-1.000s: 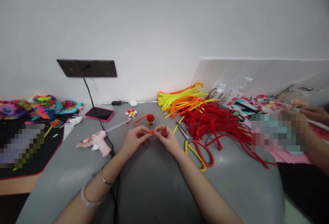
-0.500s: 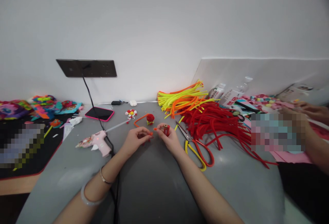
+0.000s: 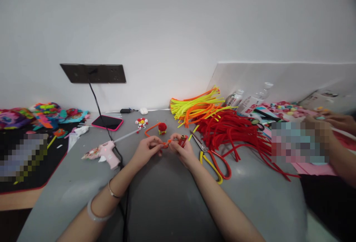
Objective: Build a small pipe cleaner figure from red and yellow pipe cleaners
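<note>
Hands meet at the middle of the grey table (image 3: 167, 205), just above its top. The left hand (image 3: 146, 151) is closed, thumb and fingers pinching the near end of a short orange pipe cleaner (image 3: 167, 143). The right hand (image 3: 182, 151) is also closed, its fingers wrapped round a small red cylinder (image 3: 183, 140) that tilts up to the right; the pipe cleaner runs between the two hands and touches the cylinder's left end. How it is fixed there is too small to tell.

Just beyond the hands lies a small red figure (image 3: 162, 127) with an orange strand looping off to its left, and a little farther left a white and red flower piece (image 3: 141, 122). Scissors (image 3: 213, 158) with one yellow and one red handle lie just right of the right hand, blades pointing far. Beyond them spreads a pile of red pipe cleaners (image 3: 233, 132), with a yellow and orange bundle (image 3: 194, 107) at its far side.

A pink glue gun (image 3: 107, 153) lies left of the left hand, its black cord running to a dark wall plate (image 3: 93, 73). A phone (image 3: 107, 122) in a pink case lies farther back. At the right edge another person's hand (image 3: 340, 121) rests among pink craft bits.
</note>
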A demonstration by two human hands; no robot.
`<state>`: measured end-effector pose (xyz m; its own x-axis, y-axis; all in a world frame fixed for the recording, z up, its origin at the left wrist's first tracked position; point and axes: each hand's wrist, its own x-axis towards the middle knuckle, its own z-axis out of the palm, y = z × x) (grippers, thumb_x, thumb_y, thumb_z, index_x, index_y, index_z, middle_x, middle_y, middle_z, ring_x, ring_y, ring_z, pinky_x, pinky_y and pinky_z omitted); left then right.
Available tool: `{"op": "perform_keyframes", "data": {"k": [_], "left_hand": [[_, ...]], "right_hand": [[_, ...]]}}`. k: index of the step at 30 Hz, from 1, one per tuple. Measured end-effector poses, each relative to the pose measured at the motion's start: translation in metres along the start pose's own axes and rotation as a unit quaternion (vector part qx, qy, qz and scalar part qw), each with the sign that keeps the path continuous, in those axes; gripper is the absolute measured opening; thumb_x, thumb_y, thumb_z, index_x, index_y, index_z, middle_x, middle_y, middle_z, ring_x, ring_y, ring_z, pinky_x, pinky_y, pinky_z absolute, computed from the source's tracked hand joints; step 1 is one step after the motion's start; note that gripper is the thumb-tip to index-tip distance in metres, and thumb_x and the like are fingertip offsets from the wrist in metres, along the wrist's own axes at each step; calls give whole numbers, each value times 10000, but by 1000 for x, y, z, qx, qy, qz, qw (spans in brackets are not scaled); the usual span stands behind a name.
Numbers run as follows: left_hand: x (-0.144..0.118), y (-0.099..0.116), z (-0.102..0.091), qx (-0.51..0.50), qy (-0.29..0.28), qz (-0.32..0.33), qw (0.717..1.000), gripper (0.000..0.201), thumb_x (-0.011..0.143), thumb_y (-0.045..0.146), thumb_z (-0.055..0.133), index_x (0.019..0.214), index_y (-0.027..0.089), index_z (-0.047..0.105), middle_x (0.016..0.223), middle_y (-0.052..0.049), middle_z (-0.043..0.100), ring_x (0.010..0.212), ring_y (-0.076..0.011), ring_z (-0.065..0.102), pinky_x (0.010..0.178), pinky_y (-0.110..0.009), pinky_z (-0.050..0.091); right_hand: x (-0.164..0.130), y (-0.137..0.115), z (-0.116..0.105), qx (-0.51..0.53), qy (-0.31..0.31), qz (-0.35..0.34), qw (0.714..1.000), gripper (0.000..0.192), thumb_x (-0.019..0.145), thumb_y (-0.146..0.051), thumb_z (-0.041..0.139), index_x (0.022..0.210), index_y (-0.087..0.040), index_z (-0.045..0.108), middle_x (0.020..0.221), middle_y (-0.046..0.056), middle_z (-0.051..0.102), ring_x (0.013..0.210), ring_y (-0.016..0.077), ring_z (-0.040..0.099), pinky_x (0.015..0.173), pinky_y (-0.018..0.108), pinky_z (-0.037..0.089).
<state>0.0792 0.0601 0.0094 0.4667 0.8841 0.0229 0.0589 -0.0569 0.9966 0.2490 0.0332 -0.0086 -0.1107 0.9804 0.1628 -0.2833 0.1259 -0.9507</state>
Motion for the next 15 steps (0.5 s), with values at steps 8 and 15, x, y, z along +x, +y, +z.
{"op": "perform_keyframes", "data": {"k": [8,15], "left_hand": [[1,-1,1,-21,27,27,999,323,799,464,649,856,165,541,690,-13,672,502,-102,581,446,-198,453],[2,-6,-2,-6,25,44,999,318,818,419,638,968,140,620,822,-61,699,588,-128,645,486,-209,482]], "right_hand": [[5,-2,0,-85,52,-35,994,390,756,-562,673,795,-198,540,550,-68,426,470,83,305,497,246,267],[5,-4,0,-140,40,-54,988,341,790,-515,656,755,-190,557,554,-57,433,491,97,333,497,244,275]]}}
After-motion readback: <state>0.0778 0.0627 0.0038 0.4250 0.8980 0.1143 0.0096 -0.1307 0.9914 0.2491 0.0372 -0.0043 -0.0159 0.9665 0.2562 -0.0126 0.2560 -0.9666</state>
